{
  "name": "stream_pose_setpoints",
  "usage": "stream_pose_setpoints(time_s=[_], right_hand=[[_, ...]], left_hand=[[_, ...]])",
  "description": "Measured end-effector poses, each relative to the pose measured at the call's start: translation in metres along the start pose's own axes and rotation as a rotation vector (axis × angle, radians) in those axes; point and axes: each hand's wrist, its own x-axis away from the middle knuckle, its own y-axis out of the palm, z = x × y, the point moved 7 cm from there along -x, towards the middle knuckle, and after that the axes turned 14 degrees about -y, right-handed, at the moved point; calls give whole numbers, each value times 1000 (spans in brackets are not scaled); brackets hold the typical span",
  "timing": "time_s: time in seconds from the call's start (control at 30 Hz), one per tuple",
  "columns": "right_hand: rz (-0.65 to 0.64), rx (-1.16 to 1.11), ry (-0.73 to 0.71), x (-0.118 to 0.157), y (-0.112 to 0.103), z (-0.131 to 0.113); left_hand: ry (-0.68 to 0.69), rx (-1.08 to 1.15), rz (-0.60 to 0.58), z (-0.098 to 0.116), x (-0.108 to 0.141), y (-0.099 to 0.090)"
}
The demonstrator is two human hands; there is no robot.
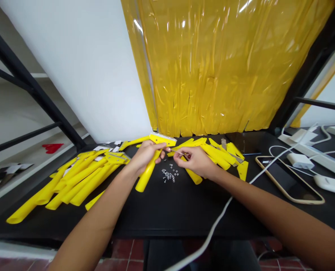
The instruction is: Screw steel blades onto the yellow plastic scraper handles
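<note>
My left hand [146,153] is wrapped round a yellow scraper [146,177], a hollow handle with a wide flat head and a metal strip along its top edge. The scraper is held tilted above the black table, head up and away from me. Close to its right end, my right hand [197,161] pinches a thin metal piece [181,153], too small to make out fully. Below and between both hands lies a scatter of small screws and nuts [169,175]. Fingers partly hide the middle of the scraper.
Several yellow scrapers [85,180] are heaped on the left, with more yellow pieces [218,154] on the right. A phone [290,180], a charger [300,160] and a power strip [322,150] lie at far right. A white cable [226,205] crosses in front of my right forearm.
</note>
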Motion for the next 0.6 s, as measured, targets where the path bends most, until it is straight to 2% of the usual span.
stream_pose_setpoints(time_s=[0.1, 0.17, 0.27, 0.43, 0.6], right_hand=[[148, -86, 79, 0, -20, 4], [198, -107, 85, 0, -27, 6], [196, -105, 45, 1, -31, 4], [237, 60, -112, 2, -37, -4], [241, 85, -130, 3, -34, -2]], left_hand=[[6, 27, -90, -3, 1, 12], [15, 3, -129, -6, 3, 19], [28, -46, -159, -7, 5, 26], [33, -36, -169, -6, 8, 28], [28, -38, -178, -5, 9, 30]])
